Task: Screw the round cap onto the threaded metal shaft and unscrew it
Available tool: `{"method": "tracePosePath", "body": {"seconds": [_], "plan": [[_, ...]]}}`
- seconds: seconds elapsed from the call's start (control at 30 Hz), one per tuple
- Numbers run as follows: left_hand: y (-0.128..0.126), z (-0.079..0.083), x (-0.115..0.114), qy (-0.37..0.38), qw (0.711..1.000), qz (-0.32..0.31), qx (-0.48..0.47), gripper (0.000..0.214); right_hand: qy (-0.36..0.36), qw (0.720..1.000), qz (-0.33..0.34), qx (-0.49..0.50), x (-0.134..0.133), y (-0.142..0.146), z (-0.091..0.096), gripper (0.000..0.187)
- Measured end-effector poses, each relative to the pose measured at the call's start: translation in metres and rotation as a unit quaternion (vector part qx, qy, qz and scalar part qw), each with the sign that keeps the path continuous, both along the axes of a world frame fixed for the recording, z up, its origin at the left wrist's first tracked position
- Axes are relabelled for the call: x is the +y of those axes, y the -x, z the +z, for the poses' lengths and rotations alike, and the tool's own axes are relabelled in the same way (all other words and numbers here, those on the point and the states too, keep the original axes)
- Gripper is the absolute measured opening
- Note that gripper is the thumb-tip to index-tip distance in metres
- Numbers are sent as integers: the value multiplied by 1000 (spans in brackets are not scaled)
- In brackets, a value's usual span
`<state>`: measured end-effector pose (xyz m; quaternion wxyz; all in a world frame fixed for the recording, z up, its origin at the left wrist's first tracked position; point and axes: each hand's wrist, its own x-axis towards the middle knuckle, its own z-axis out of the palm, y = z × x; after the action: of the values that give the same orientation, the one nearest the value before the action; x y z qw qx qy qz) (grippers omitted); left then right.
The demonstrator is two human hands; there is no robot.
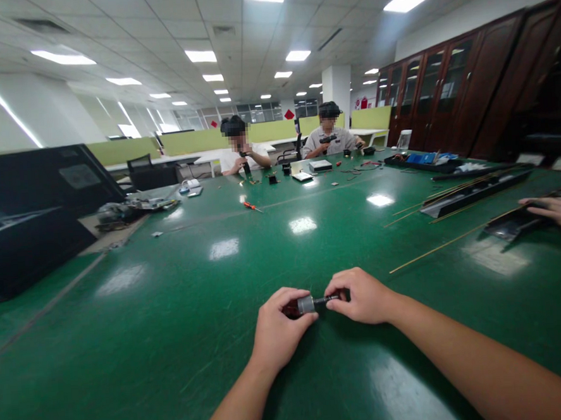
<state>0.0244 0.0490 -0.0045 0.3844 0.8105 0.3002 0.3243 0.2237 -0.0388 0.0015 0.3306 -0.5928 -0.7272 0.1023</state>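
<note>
Low over the green table [245, 256], my left hand [278, 327] is closed around a short cylindrical part [306, 305] with a grey collar and a dark reddish body. From the collar's right end a thin black shaft [320, 301] sticks out. The fingers of my right hand [359, 296] pinch the far end of that shaft, where a small dark piece partly shows. My palm and fingers cover much of the cylinder's body, so its exact kind is unclear.
An orange-handled screwdriver [250, 205] lies farther back. Thin brass-coloured rods [435, 248] and a long black channel [470, 198] lie right, near another person's hand [559, 211]. Two people sit across the table among small black parts. Black panels [31, 250] stand left.
</note>
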Motion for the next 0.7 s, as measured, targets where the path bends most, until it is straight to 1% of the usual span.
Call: {"method": "tracePosePath", "body": {"seconds": [0.43, 0.7], "plan": [[1, 0, 0, 16, 1000, 1, -2, 29, 1, 1000, -3, 6, 0, 0, 0, 7], [-1, 5, -2, 35, 999, 4, 2, 28, 6, 1000, -2, 14, 2, -3, -2, 7]]}}
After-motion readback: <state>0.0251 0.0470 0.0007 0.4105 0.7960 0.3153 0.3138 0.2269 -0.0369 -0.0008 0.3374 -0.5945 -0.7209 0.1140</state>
